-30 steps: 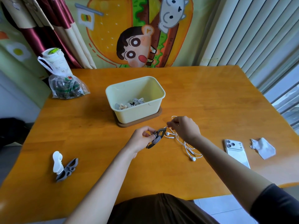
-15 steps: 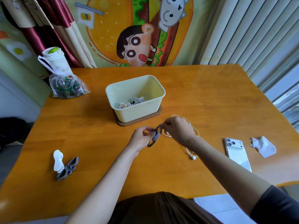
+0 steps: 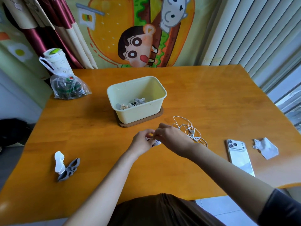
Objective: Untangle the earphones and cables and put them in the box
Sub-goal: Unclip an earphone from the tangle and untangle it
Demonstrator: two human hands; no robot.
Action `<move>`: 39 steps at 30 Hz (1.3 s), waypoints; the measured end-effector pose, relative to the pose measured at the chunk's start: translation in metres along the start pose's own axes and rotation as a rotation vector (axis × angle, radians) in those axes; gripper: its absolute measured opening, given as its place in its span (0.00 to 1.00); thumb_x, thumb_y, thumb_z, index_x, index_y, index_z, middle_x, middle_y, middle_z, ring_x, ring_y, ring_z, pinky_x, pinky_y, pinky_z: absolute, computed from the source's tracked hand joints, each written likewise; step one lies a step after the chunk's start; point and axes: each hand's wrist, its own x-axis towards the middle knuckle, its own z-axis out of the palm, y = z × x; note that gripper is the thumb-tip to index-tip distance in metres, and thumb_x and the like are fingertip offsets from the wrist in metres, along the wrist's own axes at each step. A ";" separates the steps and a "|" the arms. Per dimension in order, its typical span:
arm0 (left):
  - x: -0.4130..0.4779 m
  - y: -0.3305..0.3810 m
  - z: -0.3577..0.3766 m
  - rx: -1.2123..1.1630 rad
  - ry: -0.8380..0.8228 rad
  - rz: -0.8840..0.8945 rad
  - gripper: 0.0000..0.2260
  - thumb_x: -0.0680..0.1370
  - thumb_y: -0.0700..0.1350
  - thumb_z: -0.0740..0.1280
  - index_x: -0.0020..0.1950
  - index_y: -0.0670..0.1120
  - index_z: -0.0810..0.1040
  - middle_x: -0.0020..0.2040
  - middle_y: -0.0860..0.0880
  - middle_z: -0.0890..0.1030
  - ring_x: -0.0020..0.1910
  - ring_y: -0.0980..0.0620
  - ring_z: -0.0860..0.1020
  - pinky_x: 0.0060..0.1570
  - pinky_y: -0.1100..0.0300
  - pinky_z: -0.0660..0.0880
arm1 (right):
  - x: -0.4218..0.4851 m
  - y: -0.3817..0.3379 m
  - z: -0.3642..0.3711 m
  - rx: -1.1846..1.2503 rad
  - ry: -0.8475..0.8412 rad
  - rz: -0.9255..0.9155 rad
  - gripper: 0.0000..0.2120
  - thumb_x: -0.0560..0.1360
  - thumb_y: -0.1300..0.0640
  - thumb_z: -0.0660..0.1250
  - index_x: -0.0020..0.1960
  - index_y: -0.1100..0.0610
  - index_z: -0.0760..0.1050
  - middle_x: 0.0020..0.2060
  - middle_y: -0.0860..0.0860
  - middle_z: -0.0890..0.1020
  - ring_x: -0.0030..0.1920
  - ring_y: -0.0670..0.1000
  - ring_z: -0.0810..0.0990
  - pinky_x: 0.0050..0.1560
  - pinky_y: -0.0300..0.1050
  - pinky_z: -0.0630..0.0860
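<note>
A pale yellow box [image 3: 138, 110] stands on a brown lid at mid-table, with several wound earphones at its bottom. Just in front of it my left hand [image 3: 142, 142] grips a dark grey cable winder, now almost hidden between my fingers. My right hand [image 3: 172, 139] pinches the white earphone cable against the winder, where a few white turns show. The loose rest of the white earphones [image 3: 189, 130] lies in loops on the wooden table [image 3: 203, 98], to the right of my right hand.
A white winder [image 3: 59, 162] and a grey winder [image 3: 69, 170] lie at the front left. A white phone [image 3: 239, 156] and a crumpled paper scrap [image 3: 265, 148] lie at the right. A plastic bag [image 3: 68, 88] and a cup [image 3: 56, 61] stand at the back left.
My hands have closed together over the winder. The white cable has been drawn up from the table and wrapped around it, and its loose loops have shifted farther back and right.
</note>
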 end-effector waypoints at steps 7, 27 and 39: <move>-0.001 0.013 0.000 -0.189 0.039 0.079 0.06 0.74 0.44 0.72 0.49 0.50 0.78 0.44 0.47 0.82 0.45 0.52 0.81 0.48 0.55 0.77 | 0.002 0.011 -0.003 0.250 0.126 0.207 0.08 0.78 0.56 0.64 0.52 0.58 0.78 0.51 0.54 0.76 0.49 0.54 0.78 0.49 0.45 0.74; -0.010 0.034 0.006 -1.040 0.153 -0.063 0.15 0.75 0.32 0.68 0.61 0.40 0.76 0.57 0.40 0.80 0.50 0.48 0.81 0.47 0.58 0.79 | 0.000 -0.001 -0.008 0.440 0.538 0.314 0.04 0.75 0.60 0.68 0.46 0.59 0.81 0.44 0.51 0.80 0.42 0.43 0.76 0.40 0.23 0.68; -0.013 0.031 -0.001 -1.006 0.149 -0.021 0.17 0.75 0.30 0.66 0.62 0.42 0.75 0.53 0.44 0.83 0.48 0.51 0.83 0.43 0.61 0.79 | 0.001 -0.001 -0.013 0.449 0.468 0.288 0.04 0.75 0.58 0.68 0.47 0.55 0.81 0.40 0.45 0.79 0.42 0.41 0.77 0.41 0.24 0.69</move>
